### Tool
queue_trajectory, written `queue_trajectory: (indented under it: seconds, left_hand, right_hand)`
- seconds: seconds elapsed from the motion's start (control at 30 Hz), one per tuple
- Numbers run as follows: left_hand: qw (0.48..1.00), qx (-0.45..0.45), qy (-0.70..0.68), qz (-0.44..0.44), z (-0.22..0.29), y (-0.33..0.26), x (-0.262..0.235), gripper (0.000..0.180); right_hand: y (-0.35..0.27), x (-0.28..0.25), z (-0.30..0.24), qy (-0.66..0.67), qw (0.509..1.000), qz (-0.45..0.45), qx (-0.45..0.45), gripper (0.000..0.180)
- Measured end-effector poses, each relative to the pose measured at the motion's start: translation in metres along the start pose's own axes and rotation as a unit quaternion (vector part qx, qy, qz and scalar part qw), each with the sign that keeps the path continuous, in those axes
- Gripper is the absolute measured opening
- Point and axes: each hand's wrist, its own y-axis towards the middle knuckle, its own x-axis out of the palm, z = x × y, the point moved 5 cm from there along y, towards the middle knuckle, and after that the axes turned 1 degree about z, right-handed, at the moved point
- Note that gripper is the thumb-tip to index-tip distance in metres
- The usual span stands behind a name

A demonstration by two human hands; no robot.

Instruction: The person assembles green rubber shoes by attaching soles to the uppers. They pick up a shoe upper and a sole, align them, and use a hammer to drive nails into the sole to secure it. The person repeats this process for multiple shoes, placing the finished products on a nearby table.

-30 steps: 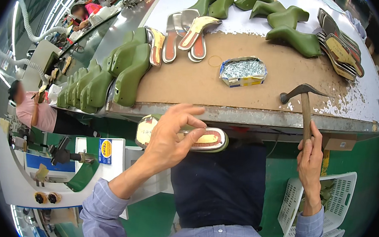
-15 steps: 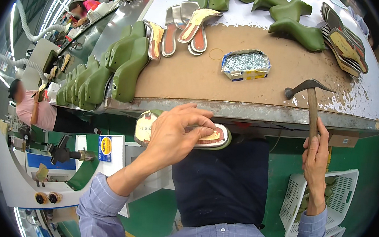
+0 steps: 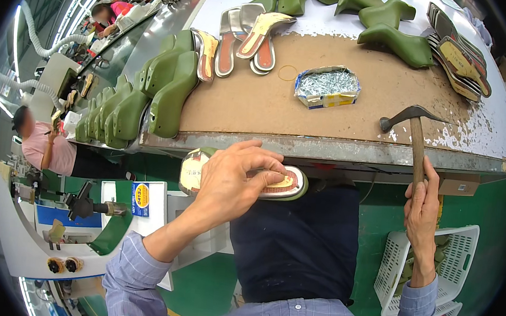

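Beneath my left hand (image 3: 233, 177) lies an insole (image 3: 191, 172) with a cream and red-brown surface. It sits sole side up on a green shoe last (image 3: 305, 184), over my lap at the table's front edge. My left thumb and fingertips are pinched together low over the insole's front half; whatever they hold, if anything, is too small to make out. My right hand (image 3: 421, 216) grips a hammer (image 3: 417, 141) by its wooden handle. The dark metal head points up, above the table's front edge and apart from the insole.
On the table (image 3: 239, 112) are a box of small nails (image 3: 329, 87), a rubber band (image 3: 287, 73), several green lasts (image 3: 175, 92) and stacked insoles (image 3: 460, 58). White crates (image 3: 462, 257) stand at lower right, a machine (image 3: 38, 248) at lower left. A person in pink (image 3: 51, 148) works at left.
My hands, the insole and the hammer stay almost where they were. The view has shifted very slightly.
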Motion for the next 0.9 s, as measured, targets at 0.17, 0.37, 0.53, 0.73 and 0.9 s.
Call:
queue_trajectory:
  seconds: [0.17, 0.37, 0.53, 0.73, 0.9]
  left_hand:
    - [1.000, 0.000, 0.008, 0.002, 0.0013, 0.0000, 0.0004, 0.013]
    - [1.000, -0.002, -0.005, 0.003, 0.0009, 0.0008, 0.0007, 0.013]
    - [1.000, -0.001, -0.002, 0.001, 0.0016, 0.0012, 0.0010, 0.012]
    - [0.999, 0.027, 0.021, -0.002, 0.0039, 0.0022, 0.0029, 0.011]
    - [0.999, 0.033, 0.041, 0.008, 0.0020, 0.0009, 0.0032, 0.010]
  right_hand:
    - [0.0000, 0.0001, 0.0000, -0.007, 1.000, 0.003, -0.007, 0.047]
    - [0.0001, -0.0005, -0.0026, -0.017, 1.000, -0.002, -0.010, 0.047]
    - [-0.0003, 0.0001, -0.0013, -0.012, 1.000, -0.002, -0.012, 0.047]
    - [-0.0012, 0.0016, 0.0051, -0.010, 0.999, -0.003, -0.034, 0.045]
    - [-0.0010, 0.0014, 0.0019, -0.017, 0.999, 0.000, -0.037, 0.045]
